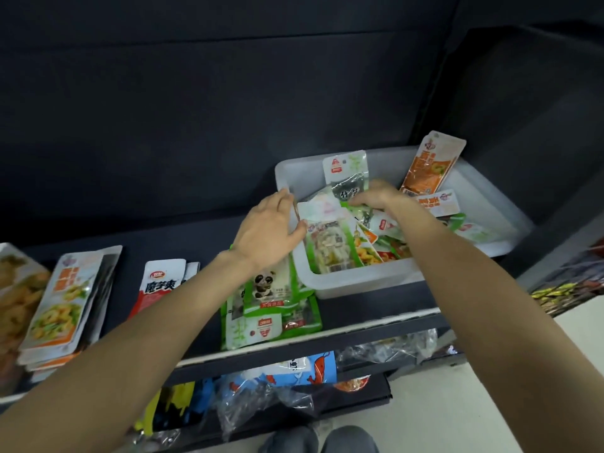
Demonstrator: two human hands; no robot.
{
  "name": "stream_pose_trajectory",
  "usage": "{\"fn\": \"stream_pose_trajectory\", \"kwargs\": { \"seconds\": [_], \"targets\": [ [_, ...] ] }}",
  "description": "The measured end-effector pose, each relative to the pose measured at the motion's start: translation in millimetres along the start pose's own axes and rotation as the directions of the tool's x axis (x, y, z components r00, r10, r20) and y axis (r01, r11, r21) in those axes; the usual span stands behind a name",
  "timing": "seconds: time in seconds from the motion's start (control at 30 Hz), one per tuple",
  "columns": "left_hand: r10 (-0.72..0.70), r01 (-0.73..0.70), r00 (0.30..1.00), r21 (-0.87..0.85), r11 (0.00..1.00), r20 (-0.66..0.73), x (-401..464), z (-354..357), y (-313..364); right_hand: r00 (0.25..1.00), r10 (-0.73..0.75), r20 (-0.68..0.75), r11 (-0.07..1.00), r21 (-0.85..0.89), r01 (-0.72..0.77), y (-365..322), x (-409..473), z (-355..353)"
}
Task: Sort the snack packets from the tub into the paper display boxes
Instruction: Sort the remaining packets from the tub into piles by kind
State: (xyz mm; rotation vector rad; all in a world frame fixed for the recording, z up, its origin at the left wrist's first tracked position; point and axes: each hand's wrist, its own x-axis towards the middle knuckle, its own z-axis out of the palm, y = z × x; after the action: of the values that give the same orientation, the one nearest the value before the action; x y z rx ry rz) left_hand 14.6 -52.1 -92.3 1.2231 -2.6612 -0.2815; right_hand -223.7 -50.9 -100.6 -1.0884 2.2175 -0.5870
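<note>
A white plastic tub (359, 282) on the dark shelf holds several snack packets. My left hand (268, 230) holds the left edge of a pale green-and-white packet (330, 243) that leans on the tub's near-left wall, thumb on its face. My right hand (376, 196) reaches into the tub and pinches a green bamboo-shoot packet (346, 174) that stands upright. An orange packet (428, 168) leans against the tub's back wall.
On the shelf lie sorted piles: green panda packets (271, 302) beside the tub, red-and-white packets (160, 286) in the middle, orange-and-white packets (65, 299) at the left. A lower shelf (294, 380) holds blue bags and clear wrap. My shoes (320, 439) stand on the pale floor.
</note>
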Motion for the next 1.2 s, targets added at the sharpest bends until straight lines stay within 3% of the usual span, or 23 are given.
{"fn": "stream_pose_trajectory", "kwargs": {
  "seconds": [0.07,0.13,0.27,0.33,0.4,0.43,0.5,0.6,0.73,0.8,0.87,0.93,1.07,1.13,1.2],
  "targets": [
    [0.004,-0.004,1.000,0.021,1.000,-0.014,1,0,1,0.996,-0.077,-0.038,0.986,-0.150,0.071,1,-7,1],
    [0.004,-0.004,1.000,0.015,1.000,-0.026,1,1,2,0.967,-0.180,-0.183,0.979,-0.127,0.158,0,-20,-4],
    [-0.034,0.034,0.999,-0.068,0.997,0.000,1,0,3,0.783,-0.323,-0.531,0.945,-0.145,0.292,-10,-55,-21],
    [-0.058,0.061,0.998,-0.103,0.993,0.029,-1,-4,4,0.721,-0.345,-0.601,0.927,-0.098,0.362,-19,-79,-29],
    [-0.094,0.096,0.995,-0.243,0.965,0.020,-7,-10,5,0.739,-0.320,-0.593,0.912,0.019,0.410,-28,-104,-32],
    [-0.127,0.120,0.992,-0.390,0.913,0.008,-11,-15,6,0.774,-0.299,-0.558,0.902,0.100,0.421,-32,-114,-30],
    [-0.193,0.143,0.981,-0.706,0.693,0.009,-28,-27,10,0.837,-0.266,-0.479,0.880,0.234,0.413,-40,-133,-16],
    [-0.238,0.174,0.967,-0.908,0.380,0.086,-61,-40,6,0.879,-0.276,-0.390,0.831,0.363,0.422,-55,-160,21],
    [-0.349,0.204,0.932,-0.940,0.274,0.100,-95,-28,-27,0.820,-0.433,-0.374,0.861,0.098,0.499,-81,-196,79],
    [-0.437,0.258,0.893,-0.915,0.311,0.103,-104,-15,-45,0.805,-0.502,-0.316,0.852,-0.022,0.522,-86,-205,109],
    [-0.469,0.319,0.879,-0.839,0.441,0.087,-108,-2,-51,0.834,-0.520,-0.185,0.853,-0.160,0.496,-82,-204,140],
    [-0.421,0.332,0.905,-0.726,0.602,0.066,-107,7,-46,0.863,-0.496,-0.091,0.829,-0.347,0.440,-69,-200,161],
    [-0.244,0.248,0.967,-0.463,0.851,0.070,-106,12,-24,0.874,-0.478,-0.082,0.716,-0.614,0.334,-38,-195,170],
    [-0.187,0.197,0.980,-0.343,0.919,0.061,-105,18,-22,0.868,-0.490,-0.079,0.687,-0.647,0.329,-25,-195,167],
    [-0.164,0.170,0.985,-0.265,0.949,0.046,-106,27,-24,0.876,-0.479,-0.058,0.733,-0.575,0.362,-14,-196,164]
  ]
}}
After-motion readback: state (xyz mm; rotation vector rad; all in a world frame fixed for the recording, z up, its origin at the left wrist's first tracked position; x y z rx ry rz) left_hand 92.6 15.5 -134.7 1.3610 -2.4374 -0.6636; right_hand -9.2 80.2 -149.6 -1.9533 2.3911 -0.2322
